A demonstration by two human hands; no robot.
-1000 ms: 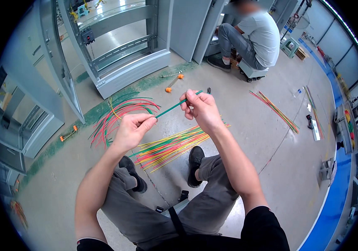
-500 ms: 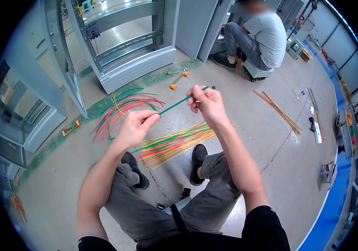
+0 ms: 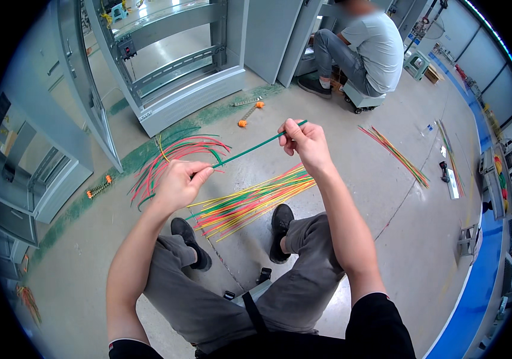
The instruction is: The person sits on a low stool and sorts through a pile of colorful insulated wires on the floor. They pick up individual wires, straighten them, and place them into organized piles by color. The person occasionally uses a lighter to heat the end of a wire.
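A green wire [image 3: 250, 149] is stretched between my two hands, rising toward the right. My left hand [image 3: 182, 182] pinches it near its lower left part. Higher up, my right hand [image 3: 304, 145] has its fingers closed round the other end, and a short tip sticks out past them. Below the wire, a bundle of straight red, yellow and green wires [image 3: 250, 206] lies on the floor in front of my shoes. Behind my left hand rests a bundle of curved red and green wires [image 3: 175, 149] with a yellow one across it.
Open grey cabinets [image 3: 190, 96] stand at the far left. A person [image 3: 375, 54] sits on a low wheeled seat at the far right. More straight wires [image 3: 396, 155] lie on the right floor, near a white strip [image 3: 452, 184]. Orange-ended pieces [image 3: 250, 115] lie by the cabinet.
My hands have moved apart, the left leftward and the right rightward, so a longer stretch of green wire shows between them. Both still grip it.
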